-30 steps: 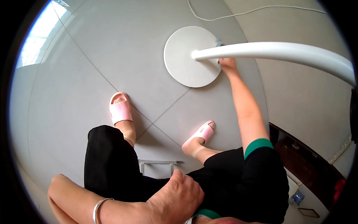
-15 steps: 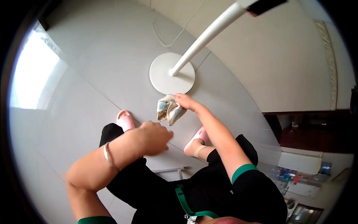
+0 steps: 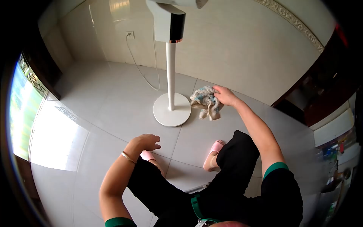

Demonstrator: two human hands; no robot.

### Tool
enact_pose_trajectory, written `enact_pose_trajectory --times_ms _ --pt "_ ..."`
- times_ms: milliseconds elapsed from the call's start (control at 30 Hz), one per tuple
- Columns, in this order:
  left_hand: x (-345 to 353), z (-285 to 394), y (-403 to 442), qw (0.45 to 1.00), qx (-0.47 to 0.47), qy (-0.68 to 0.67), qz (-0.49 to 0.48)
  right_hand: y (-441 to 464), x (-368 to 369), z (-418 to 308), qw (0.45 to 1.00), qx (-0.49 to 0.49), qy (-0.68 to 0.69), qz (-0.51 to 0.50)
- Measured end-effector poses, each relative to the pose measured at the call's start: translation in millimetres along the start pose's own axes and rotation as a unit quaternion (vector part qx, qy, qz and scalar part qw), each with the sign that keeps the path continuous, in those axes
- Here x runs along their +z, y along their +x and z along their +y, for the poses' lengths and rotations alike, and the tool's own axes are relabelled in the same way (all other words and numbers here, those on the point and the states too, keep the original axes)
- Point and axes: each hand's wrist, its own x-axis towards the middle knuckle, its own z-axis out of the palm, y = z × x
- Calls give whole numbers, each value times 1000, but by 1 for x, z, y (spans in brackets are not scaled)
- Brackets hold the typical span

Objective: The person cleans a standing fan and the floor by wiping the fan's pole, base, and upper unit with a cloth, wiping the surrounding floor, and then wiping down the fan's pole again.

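A crumpled cloth (image 3: 207, 103), whitish with blue-green patches, hangs from my right hand (image 3: 226, 96), whose fingers are pinched on its upper right edge. It dangles to the right of the white standing fan (image 3: 171, 75), above the floor. My left hand (image 3: 148, 142) is held over my left knee with nothing in it. Its thumb stands apart from the loosely bent fingers, and a bracelet (image 3: 128, 157) circles the wrist. The fan's round base (image 3: 166, 119) rests on the tiles between the two hands and the wall. Its head is cut off by the top edge.
A white cord runs from the fan to a wall socket (image 3: 130, 34). At right stands a dark wooden cabinet (image 3: 321, 102), with a cluttered surface below it. Bright light falls on the grey tiles (image 3: 109, 90) at left. My pink slippers (image 3: 213, 149) are on the floor.
My right hand has lifted the cloth outward to the right, away from my left hand. My left hand has drawn to the left. The view has tilted up, showing more of the fan and wall.
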Motion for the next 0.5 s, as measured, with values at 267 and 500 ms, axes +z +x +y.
enact_pose_trajectory --times_ms 267,500 --pt "-52 50 1 970 61 1 236 -53 3 -55 915 -34 399 -50" --pt "-90 79 28 822 248 -410 307 -66 17 -64 837 -87 512 -175"
